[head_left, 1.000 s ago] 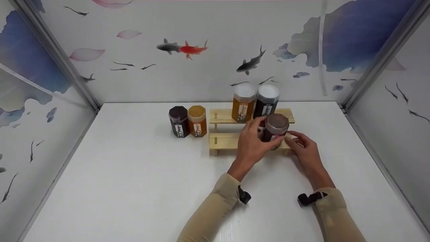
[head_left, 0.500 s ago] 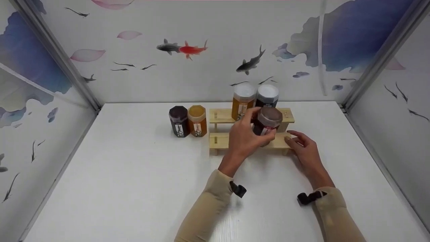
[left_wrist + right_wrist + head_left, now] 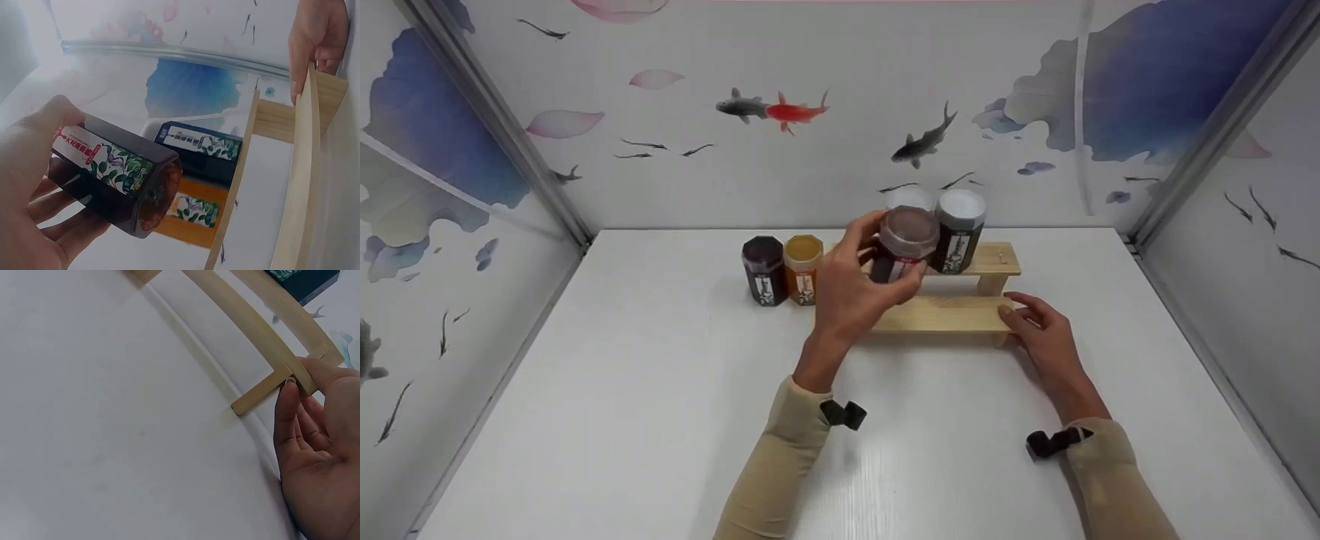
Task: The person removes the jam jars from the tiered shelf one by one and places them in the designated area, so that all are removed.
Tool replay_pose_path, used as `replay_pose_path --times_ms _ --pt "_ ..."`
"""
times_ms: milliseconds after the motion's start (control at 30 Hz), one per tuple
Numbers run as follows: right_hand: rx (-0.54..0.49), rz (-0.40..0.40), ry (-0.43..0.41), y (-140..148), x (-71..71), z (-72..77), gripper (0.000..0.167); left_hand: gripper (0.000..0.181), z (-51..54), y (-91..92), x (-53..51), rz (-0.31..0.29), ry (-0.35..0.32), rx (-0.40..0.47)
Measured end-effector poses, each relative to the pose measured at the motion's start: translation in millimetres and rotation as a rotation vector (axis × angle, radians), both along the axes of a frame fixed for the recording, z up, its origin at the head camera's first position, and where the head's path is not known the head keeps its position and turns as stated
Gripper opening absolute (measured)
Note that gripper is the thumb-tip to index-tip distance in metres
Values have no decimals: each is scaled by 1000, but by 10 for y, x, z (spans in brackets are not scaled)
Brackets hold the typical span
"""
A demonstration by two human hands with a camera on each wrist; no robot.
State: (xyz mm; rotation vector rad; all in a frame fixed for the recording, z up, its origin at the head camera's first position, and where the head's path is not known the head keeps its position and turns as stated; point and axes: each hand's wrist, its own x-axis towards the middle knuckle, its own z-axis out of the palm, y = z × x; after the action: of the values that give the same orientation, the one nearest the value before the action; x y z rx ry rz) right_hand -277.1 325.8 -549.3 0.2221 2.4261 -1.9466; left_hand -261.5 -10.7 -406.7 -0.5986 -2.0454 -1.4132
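Note:
My left hand (image 3: 851, 289) grips a dark reddish-brown jar (image 3: 910, 232) with a translucent lid and a white label, held up in front of the upper tier of a small two-step wooden rack (image 3: 945, 315). In the left wrist view the jar (image 3: 107, 169) is tilted, its base clear of the wood. My right hand (image 3: 1044, 330) pinches the right end of the lower board, as the right wrist view also shows. On the upper tier stand a black jar (image 3: 958, 236) with a white lid and an amber jar (image 3: 194, 211), mostly hidden behind the held one in the head view.
Left of the rack, a dark jar (image 3: 765, 274) and an amber jar (image 3: 804, 259) stand side by side on the white table (image 3: 645, 420). Walls painted with fish and petals (image 3: 566, 124) enclose the table at the back and both sides.
My left hand has lifted the dark reddish-brown jar from near the lower board's right end and carried it left and up. The right hand stays at the rack's end.

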Motion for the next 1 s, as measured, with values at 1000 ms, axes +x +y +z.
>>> replay_pose_path --times_ms 1000 --pt "33 4 3 -12 10 -3 70 74 -228 -1679 -420 375 -39 257"
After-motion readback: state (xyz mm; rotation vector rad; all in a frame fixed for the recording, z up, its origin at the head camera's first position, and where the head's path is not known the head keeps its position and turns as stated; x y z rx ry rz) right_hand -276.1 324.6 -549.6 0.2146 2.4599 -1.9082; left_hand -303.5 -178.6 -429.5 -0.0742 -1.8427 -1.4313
